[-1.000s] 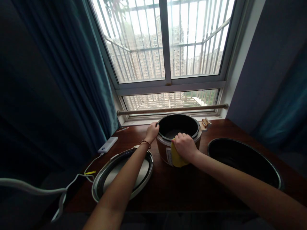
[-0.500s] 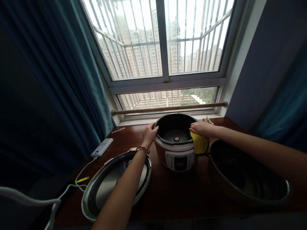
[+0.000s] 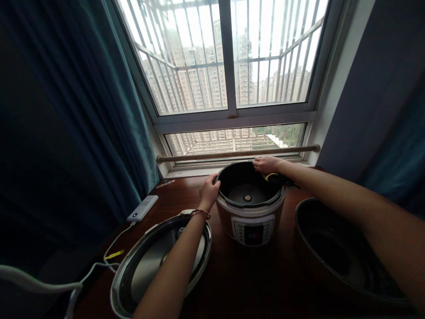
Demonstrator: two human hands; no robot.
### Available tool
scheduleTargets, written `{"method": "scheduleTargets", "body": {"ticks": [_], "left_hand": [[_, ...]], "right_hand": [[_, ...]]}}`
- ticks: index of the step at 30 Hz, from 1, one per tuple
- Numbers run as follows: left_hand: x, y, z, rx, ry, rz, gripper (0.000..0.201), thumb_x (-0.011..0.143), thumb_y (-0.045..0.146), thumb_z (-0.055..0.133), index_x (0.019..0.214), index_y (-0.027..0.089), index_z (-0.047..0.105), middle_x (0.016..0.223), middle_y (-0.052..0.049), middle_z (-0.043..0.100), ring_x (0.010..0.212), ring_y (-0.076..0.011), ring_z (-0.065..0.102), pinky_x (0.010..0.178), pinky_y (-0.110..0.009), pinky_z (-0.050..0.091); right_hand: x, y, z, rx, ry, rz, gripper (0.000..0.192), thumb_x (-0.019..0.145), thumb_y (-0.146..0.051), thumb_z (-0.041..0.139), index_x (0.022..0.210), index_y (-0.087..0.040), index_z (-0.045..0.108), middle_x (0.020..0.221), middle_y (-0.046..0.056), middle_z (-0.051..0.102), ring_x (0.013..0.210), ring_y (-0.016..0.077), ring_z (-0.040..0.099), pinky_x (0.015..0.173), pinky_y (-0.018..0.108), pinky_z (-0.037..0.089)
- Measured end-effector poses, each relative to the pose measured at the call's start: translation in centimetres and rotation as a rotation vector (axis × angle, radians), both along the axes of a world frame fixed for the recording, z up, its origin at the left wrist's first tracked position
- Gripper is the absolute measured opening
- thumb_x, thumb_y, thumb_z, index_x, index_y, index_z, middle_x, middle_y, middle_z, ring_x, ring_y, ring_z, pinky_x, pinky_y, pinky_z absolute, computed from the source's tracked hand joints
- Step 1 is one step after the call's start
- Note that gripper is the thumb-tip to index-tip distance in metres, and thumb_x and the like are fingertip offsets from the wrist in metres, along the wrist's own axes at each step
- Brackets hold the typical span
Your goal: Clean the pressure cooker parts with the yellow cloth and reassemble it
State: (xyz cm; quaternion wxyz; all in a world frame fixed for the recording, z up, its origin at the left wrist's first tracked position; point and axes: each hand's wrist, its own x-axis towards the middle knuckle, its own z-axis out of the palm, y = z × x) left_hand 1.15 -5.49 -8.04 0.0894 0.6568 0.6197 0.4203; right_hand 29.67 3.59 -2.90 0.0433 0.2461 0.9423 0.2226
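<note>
An electric pressure cooker (image 3: 225, 218) stands lidless on the table, its dark inside and the round centre piece at the bottom showing. At its left rim, my left hand (image 3: 209, 192) is closed over the edge. My right hand (image 3: 266, 165) rests at the far right rim, fingers closed on a yellow cloth (image 3: 271, 177). Only a small yellow edge of the cloth shows, beside a dark part below the hand. Under my left forearm lies the cooker's lid (image 3: 146, 265), inner side up. A dark inner pot (image 3: 310, 248) sits to the right, partly covered by my right forearm.
A white power bank (image 3: 142, 209) with a white cable (image 3: 114, 243) lies on the table (image 3: 239, 283) at the left; a yellow tag is on the cable. Behind the cooker runs a rail (image 3: 232, 154) below the barred window. Blue curtains (image 3: 109, 110) hang at the sides.
My right hand has moved from the right rim back along it to the far side, taking the yellow cloth along. My left hand stays on the left rim.
</note>
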Motion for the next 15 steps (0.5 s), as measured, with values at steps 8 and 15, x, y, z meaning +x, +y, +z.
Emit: {"method": "scheduleTargets", "body": {"ticks": [8,15], "left_hand": [[0.1,-0.1,0.3,-0.025,0.002,0.017,0.032,0.078,0.025,0.049,0.108,0.022,0.061,0.112,-0.004,0.065,0.103,-0.0229,0.059,0.088,-0.034,0.043],[0.2,-0.2,0.4,-0.030,0.005,0.023,0.032,0.078,0.026,0.049,0.108,0.024,0.061,0.112,-0.003,0.065,0.103,-0.0224,0.059,0.088,-0.033,0.043]], "right_hand": [[-4.1,2.0,0.1,0.051,-0.046,0.157,0.031,0.089,-0.016,0.031,0.088,-0.011,0.062,0.097,0.012,0.056,0.088,0.0173,0.048,0.076,0.030,0.039],[-3.8,1.8,-0.9,-0.112,-0.097,0.161,0.015,0.081,-0.010,0.047,0.082,-0.016,0.061,0.101,0.004,0.058,0.095,0.0119,0.049,0.084,0.026,0.040]]}}
